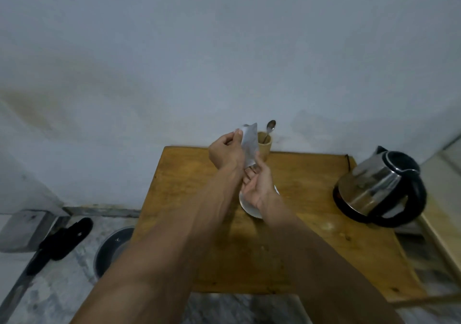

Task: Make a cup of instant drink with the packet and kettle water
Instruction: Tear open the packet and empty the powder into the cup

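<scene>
A silvery drink packet (250,142) is held upright above the wooden table (306,244). My left hand (225,152) pinches its upper left edge. Below it, my right hand (257,182) touches the packet's lower end with thumb and fingers, palm turned up. Under my right hand a white cup (245,205) stands on the table, mostly hidden by the hand and wrist. A steel kettle (379,189) with black handle and lid sits at the table's right side.
A wooden holder (264,148) with a metal spoon (270,127) stands at the table's back edge by the wall. On the floor to the left lie a dark round bowl (112,249) and a black sandal (63,241).
</scene>
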